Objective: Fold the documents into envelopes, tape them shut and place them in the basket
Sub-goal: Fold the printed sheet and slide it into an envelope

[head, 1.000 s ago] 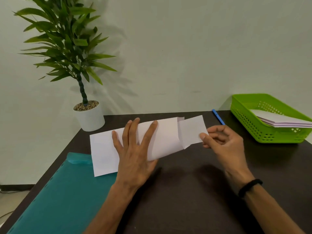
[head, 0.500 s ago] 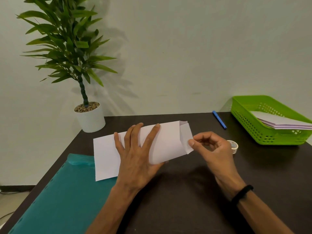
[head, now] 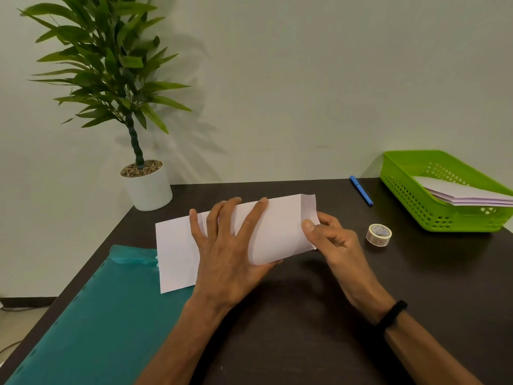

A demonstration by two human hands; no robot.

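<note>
Tape roll (head: 379, 234) between folded paper (head: 277, 232) and basket (head: 410, 201)

Your left hand (head: 227, 254) lies flat, fingers spread and straight, pressing down, thumb tucked underneath. Your right hand (head: 333, 240) curls inward, thumb and fingertips pinching; a black band circles that wrist.

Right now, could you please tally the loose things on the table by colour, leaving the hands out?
White: 3, the sheet being folded, the plant pot, the papers in the basket
Green: 1, the basket
Teal: 1, the folder
Blue: 1, the pen
Clear: 1, the tape roll
Total: 7
</note>
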